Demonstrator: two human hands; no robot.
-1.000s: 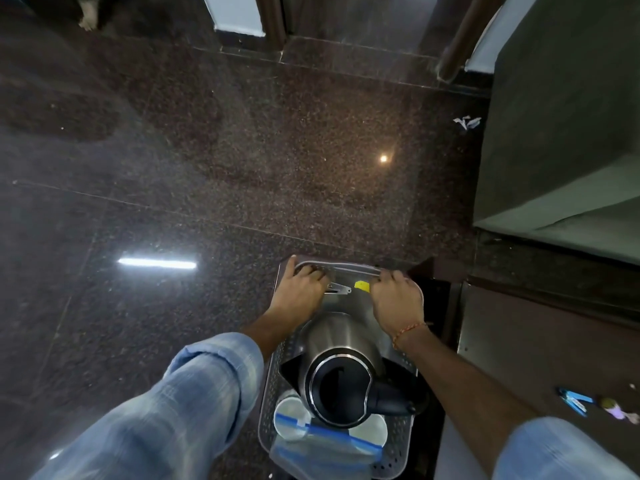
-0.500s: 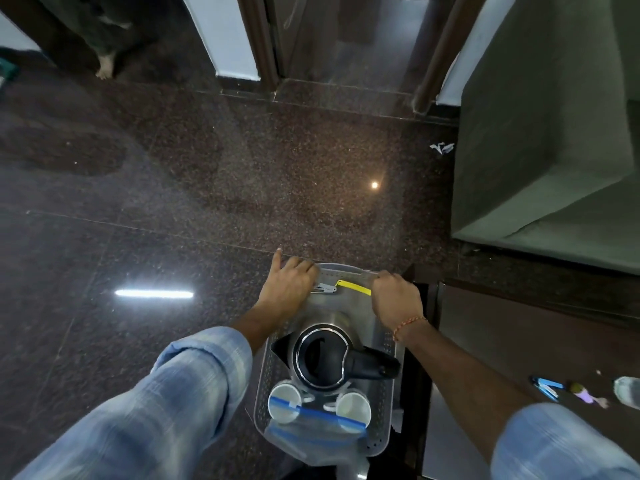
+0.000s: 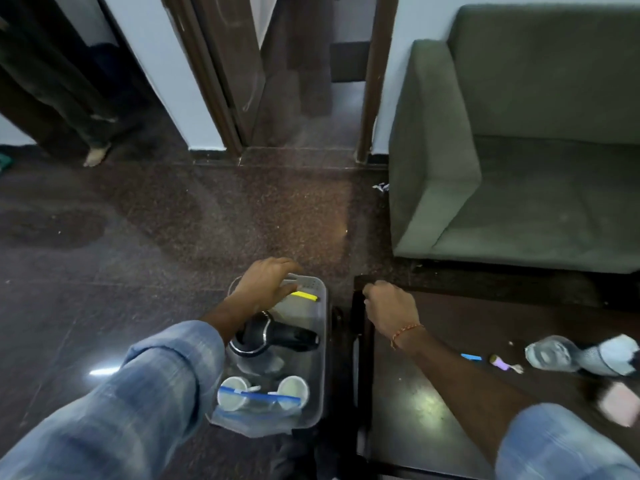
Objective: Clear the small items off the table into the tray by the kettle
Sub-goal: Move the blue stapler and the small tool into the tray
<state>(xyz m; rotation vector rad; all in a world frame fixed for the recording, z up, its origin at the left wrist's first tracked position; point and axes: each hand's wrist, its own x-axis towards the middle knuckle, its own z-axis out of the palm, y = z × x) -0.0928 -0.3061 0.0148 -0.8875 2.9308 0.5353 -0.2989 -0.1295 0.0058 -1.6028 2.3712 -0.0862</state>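
Note:
A grey plastic tray (image 3: 320, 344) stands on the floor left of the dark table (image 3: 433, 393). It holds a steel kettle (image 3: 273, 336) with a black handle, two white cups (image 3: 233, 393), a zip bag (image 3: 259, 398) and a yellow item (image 3: 304, 295). My left hand (image 3: 266, 287) hovers over the tray's far end with fingers apart and holds nothing. My right hand (image 3: 388, 306) is over the table's far left corner, its fingers curled shut with nothing visible in them. On the table lie a small blue item (image 3: 471, 357), a purple item (image 3: 500, 362) and a crumpled plastic bottle (image 3: 554, 355).
A blurred pink object (image 3: 620, 403) sits at the table's right edge. A green sofa (image 3: 519, 168) stands behind the table. A doorway (image 3: 304, 98) is straight ahead, and another person's bare foot (image 3: 95, 155) is at the far left on the dark floor.
Both hands have let go of the tray's far rim. My right hand moved right to the table corner and my left hand lifted slightly. The view tilted up.

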